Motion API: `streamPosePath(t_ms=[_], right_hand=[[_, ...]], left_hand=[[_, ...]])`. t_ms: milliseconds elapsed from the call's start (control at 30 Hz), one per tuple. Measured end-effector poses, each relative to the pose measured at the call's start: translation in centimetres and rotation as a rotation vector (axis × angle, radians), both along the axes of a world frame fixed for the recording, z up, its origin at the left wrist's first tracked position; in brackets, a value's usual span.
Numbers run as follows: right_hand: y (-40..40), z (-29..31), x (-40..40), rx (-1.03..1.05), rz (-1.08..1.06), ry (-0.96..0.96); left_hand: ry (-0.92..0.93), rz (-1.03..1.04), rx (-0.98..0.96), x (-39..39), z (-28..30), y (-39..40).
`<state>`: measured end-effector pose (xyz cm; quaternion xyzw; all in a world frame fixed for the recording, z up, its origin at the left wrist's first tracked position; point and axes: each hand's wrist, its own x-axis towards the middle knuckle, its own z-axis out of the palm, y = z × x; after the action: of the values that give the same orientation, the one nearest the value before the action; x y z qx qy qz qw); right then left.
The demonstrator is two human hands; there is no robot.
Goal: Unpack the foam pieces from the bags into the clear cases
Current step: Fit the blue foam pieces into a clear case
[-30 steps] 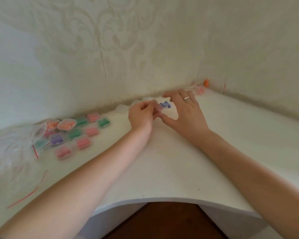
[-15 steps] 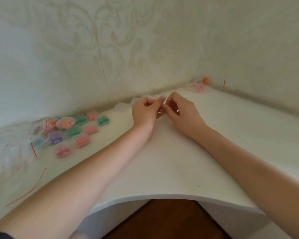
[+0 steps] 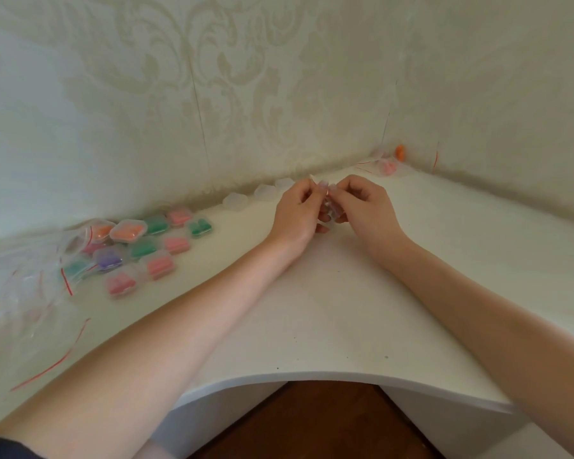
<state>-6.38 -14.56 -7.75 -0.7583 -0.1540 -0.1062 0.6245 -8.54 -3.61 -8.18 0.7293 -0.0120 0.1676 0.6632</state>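
A: Clear plastic, small – that's what both hands have btwn them, mid-table near the back wall. Looks like a little bag (image 3: 328, 207), but it's mostly hidden by fingers.

B: Grip?

A: Left hand (image 3: 299, 210) has fingers curled, thumb & forefinger pinching the bag's top edge. Right hand (image 3: 365, 208) does the same from the other side, fingertips touching the left's. Both held just above the white table (image 3: 328, 309). Can't tell if a foam piece is inside – too small, covered.

B: Cases?

A: Three empty clear cases (image 3: 235, 202) in a row along the wall, just left of the hands. Further left, a cluster of filled cases (image 3: 159, 246) – pink, green, orange, one purple foam inside, lids look closed. They lie close together, some touching.

B: & beyond that?

A: Far left edge – a heap of clear bags (image 3: 24, 279) w/ red zip strips, partly over the nearest filled cases. One red strip lies loose near the left forearm.

B: Right side?

A: In the back corner where the two walls meet, more small bags (image 3: 386, 165) w/ pink foam, and an orange foam piece (image 3: 400, 152) right against the wall. Well apart from the hands.

B: Walls?

A: Pale patterned wallpaper (image 3: 246, 77). Brown floor (image 3: 312, 425) shows under the table's curved front edge.
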Motion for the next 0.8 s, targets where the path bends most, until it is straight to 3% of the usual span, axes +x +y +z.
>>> streamPosePath(t_ms=[133,433,567,800], right_hand=[[0.0,-0.1,0.0,-0.061,-0.077,-0.061],[-1.2,0.2,-0.5,-0.598,0.068,-0.322],[-1.8,0.4,-0.2,-0.770,-0.064,-0.386],[-0.6,0.4,-0.2,-0.938,-0.242,-0.376]], left_hand=[[-0.017,0.038,0.048,-0.1,0.0,-0.2],[-0.052,-0.015,0.288,-0.2,-0.2,-0.3],[-0.077,-0.035,0.444,0.1,-0.5,-0.2],[-0.046,-0.043,0.533,0.5,0.0,0.5]])
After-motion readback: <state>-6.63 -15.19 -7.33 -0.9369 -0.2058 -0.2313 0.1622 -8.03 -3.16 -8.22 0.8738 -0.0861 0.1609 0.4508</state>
